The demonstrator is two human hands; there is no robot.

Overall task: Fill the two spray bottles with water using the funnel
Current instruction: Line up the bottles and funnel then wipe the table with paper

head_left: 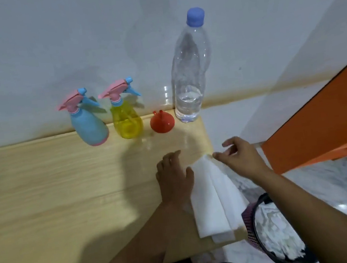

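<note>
Head view shows the blue spray bottle (89, 126) and the yellow spray bottle (127, 119) standing upright side by side at the back of the tabletop (43, 192), against the wall, both with their pink trigger heads screwed on. Just right of the yellow one the red funnel (162, 122) sits mouth down, spout up, and beside that stands the clear water bottle (189, 74), capped in blue and holding water only near its bottom. The row looks like a tidy line-up, everything within easy reach and away from the edge.

Nearer the person, a folded white cloth (214, 194) lies along the tabletop's right edge. The left hand (174, 175) rests flat beside it, fingers straight and spread, thumb touching the cloth, seemingly to steady it. The right hand (237, 156) pinches the cloth's far corner between thumb and forefinger, probably straightening it for wiping spills. Below the edge, a dark basket (275, 228) holds white scraps.
</note>
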